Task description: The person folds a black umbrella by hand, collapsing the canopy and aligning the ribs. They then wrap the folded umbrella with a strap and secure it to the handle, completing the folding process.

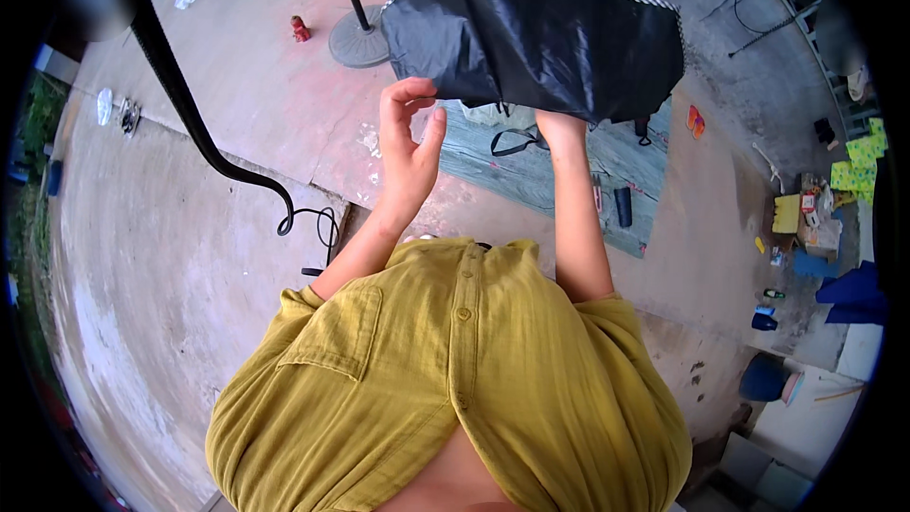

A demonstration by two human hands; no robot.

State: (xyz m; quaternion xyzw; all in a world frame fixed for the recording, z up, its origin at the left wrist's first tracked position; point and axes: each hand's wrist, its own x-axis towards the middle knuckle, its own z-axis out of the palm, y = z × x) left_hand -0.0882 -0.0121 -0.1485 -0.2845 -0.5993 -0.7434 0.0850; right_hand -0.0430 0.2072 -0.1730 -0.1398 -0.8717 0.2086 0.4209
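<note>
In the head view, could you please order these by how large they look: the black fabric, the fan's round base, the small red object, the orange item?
1. Black fabric
2. Round base
Small red object and orange item: too alike to rank.

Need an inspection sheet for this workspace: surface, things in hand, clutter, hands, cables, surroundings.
Surface: grey-blue wood-grain rectangular top, partly covered.
Things in hand: glossy black fabric piece with black-and-white striped edging.
Clutter: thin black strap and dark cylindrical object on the top; small red object on the pinkish-grey floor.
Hands: left hand at the fabric's lower edge, thumb and fingers apart, firm hold unclear; right hand reaches under it, fingers hidden.
Cables: thick black cable hanging at left.
Surroundings: pedestal fan with round grey base.
</note>
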